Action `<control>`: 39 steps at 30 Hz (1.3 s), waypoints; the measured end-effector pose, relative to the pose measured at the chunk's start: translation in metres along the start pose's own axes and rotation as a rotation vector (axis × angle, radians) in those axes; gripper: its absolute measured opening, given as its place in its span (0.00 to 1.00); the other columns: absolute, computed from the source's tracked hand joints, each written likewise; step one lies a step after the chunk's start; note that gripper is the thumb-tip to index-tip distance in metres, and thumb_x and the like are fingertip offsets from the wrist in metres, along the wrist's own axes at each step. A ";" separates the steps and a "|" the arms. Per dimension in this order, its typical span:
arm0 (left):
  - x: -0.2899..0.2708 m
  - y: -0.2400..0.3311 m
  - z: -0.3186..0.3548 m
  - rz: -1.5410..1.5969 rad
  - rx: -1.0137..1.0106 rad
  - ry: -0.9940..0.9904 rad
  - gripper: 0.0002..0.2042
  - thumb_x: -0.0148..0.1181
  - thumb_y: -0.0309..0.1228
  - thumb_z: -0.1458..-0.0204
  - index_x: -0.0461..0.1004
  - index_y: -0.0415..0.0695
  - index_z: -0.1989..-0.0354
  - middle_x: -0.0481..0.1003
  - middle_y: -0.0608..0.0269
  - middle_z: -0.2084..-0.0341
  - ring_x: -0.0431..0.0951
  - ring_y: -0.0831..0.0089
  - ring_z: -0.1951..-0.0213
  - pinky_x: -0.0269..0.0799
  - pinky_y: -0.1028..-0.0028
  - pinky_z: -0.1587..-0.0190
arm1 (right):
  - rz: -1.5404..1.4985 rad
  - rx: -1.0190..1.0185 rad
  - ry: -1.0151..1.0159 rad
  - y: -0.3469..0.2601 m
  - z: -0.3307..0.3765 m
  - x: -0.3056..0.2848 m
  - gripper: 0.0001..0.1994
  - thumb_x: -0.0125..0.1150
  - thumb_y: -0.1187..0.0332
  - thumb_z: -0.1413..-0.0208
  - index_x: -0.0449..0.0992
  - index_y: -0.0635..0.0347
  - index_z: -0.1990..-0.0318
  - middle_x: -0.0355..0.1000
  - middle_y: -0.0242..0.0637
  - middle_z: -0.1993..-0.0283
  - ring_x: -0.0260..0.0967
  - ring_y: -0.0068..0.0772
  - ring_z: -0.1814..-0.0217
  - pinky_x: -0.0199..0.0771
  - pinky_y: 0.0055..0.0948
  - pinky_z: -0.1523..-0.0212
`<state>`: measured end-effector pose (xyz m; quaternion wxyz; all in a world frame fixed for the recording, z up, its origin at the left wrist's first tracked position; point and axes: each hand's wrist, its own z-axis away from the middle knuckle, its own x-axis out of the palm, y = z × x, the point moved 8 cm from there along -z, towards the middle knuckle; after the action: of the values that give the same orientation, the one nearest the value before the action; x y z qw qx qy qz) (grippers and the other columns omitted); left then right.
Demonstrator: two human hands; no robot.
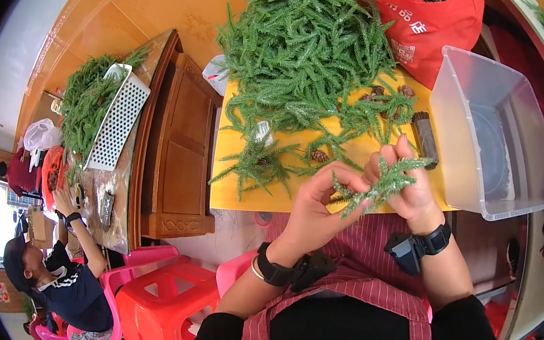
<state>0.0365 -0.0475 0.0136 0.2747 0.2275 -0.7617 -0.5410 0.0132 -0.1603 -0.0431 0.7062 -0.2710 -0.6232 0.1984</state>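
Pinching was pretty much what both hands were doing. The left hand point(318, 201) had its fingers curled in, thumb and fingertips closed on the lower end of a green sprig point(381, 184), and the right hand point(404, 181) was wrapped around the upper part of that same sprig, fingers folded over the fuzzy needles. So the sprig sat between the two hands, held up just above the near edge of the yellow table point(240, 197), in front of a striped apron point(371, 253).

Each wrist had a black band with a small black box on it.

Further out on the table, a few loose sprigs and a little pine cone point(319, 155) lay just beyond the hands, and behind those was a big heap of greenery point(304, 42). A dark brush-looking block point(424, 139) lay to the right of the loose bits, near a clear plastic tub point(493, 131). At the far end sat a red bag point(424, 24) with brown stuff inside.

Way off to the left, another person sat at a separate table point(118, 183) with more greenery and a white perforated tray point(118, 119). Red stools point(163, 297) stood near.
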 end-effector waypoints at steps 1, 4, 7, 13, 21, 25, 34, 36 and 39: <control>-0.001 0.005 0.000 -0.127 0.084 0.009 0.11 0.60 0.16 0.60 0.70 0.41 0.67 0.70 0.65 0.71 0.71 0.74 0.65 0.66 0.77 0.59 | -0.001 0.000 0.001 -0.001 0.000 0.002 0.25 0.31 0.47 0.39 0.56 0.51 0.84 0.53 0.29 0.85 0.50 0.26 0.79 0.52 0.26 0.74; 0.000 0.018 0.001 -0.377 0.292 -0.009 0.11 0.61 0.14 0.62 0.70 0.40 0.70 0.69 0.62 0.71 0.70 0.71 0.68 0.66 0.75 0.63 | -0.006 0.014 -0.053 -0.005 0.000 0.016 0.25 0.30 0.48 0.38 0.54 0.50 0.85 0.52 0.29 0.84 0.49 0.27 0.79 0.52 0.26 0.73; 0.001 0.024 0.002 -0.435 0.324 0.025 0.11 0.62 0.14 0.64 0.70 0.41 0.72 0.70 0.60 0.73 0.71 0.69 0.68 0.66 0.75 0.63 | 0.109 -0.037 -0.051 -0.013 -0.001 0.019 0.26 0.29 0.49 0.38 0.52 0.50 0.87 0.52 0.28 0.84 0.49 0.26 0.79 0.51 0.26 0.73; 0.000 0.027 0.005 -0.467 0.386 0.023 0.12 0.61 0.14 0.65 0.70 0.42 0.72 0.70 0.60 0.72 0.71 0.67 0.66 0.67 0.73 0.61 | 0.274 -0.185 -0.111 -0.028 0.000 0.027 0.26 0.29 0.51 0.37 0.52 0.49 0.88 0.53 0.27 0.85 0.49 0.25 0.80 0.51 0.26 0.74; -0.005 0.001 0.002 0.025 -0.017 0.061 0.12 0.57 0.14 0.59 0.64 0.42 0.69 0.70 0.60 0.67 0.71 0.75 0.67 0.67 0.76 0.60 | 0.356 -0.213 0.273 -0.022 0.001 -0.006 0.19 0.39 0.53 0.39 0.63 0.53 0.77 0.60 0.28 0.79 0.56 0.25 0.77 0.58 0.24 0.73; -0.013 -0.024 0.009 0.324 -0.326 0.128 0.10 0.55 0.17 0.54 0.62 0.44 0.69 0.71 0.63 0.70 0.71 0.81 0.69 0.67 0.83 0.67 | 0.342 -0.112 0.412 -0.021 0.009 -0.003 0.19 0.41 0.50 0.40 0.66 0.56 0.71 0.64 0.30 0.76 0.64 0.28 0.73 0.64 0.26 0.71; -0.010 -0.074 0.030 0.436 -0.526 0.101 0.08 0.58 0.21 0.52 0.64 0.43 0.67 0.69 0.69 0.68 0.71 0.84 0.67 0.68 0.83 0.66 | 0.635 0.036 -0.014 -0.019 0.032 0.005 0.19 0.53 0.65 0.45 0.60 0.59 0.48 0.70 0.40 0.63 0.68 0.24 0.70 0.68 0.22 0.64; -0.009 -0.083 0.036 0.421 -0.614 0.090 0.08 0.57 0.22 0.51 0.65 0.43 0.65 0.69 0.69 0.68 0.71 0.83 0.68 0.68 0.83 0.66 | 0.655 0.135 0.011 -0.021 0.038 -0.002 0.23 0.54 0.76 0.49 0.58 0.59 0.45 0.70 0.38 0.62 0.66 0.19 0.69 0.67 0.19 0.65; -0.017 -0.076 0.033 0.099 -0.524 0.049 0.12 0.57 0.23 0.52 0.66 0.42 0.59 0.71 0.66 0.73 0.71 0.80 0.73 0.66 0.84 0.72 | 0.700 0.133 0.213 -0.035 0.043 -0.017 0.21 0.52 0.77 0.49 0.59 0.60 0.46 0.70 0.36 0.65 0.65 0.17 0.71 0.68 0.17 0.68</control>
<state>0.0306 -0.0369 -0.0703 0.3686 0.1241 -0.5988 -0.7001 -0.0340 -0.1923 -0.0304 0.6727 -0.4404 -0.4016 0.4384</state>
